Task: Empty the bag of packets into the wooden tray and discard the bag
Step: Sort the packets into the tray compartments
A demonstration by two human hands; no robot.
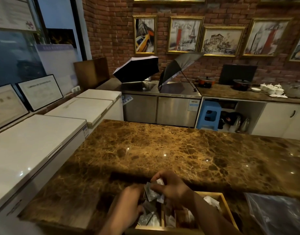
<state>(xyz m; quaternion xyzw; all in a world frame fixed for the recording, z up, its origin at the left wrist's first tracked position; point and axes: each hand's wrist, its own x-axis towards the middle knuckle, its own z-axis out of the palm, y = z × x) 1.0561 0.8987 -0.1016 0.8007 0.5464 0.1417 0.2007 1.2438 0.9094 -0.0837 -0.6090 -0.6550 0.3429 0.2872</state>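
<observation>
A wooden tray (224, 206) with dividers sits at the near edge of the brown marble counter (162, 150). Small grey and white packets (148, 218) lie in its left compartments. My right hand (173, 187) is above the tray and pinches several grey packets (151, 192). My left hand (129, 206) is just left of them, fingers curled down into the tray's left compartment; whether it grips anything is hidden. A crumpled clear plastic bag (278, 216) lies on the counter right of the tray, apart from both hands.
White chest freezers (35, 145) line the left side. Beyond the counter stand steel cabinets with two open umbrellas (137, 68), a blue stool (209, 114), pots and white cups (271, 89) on a back counter, and a brick wall with framed pictures.
</observation>
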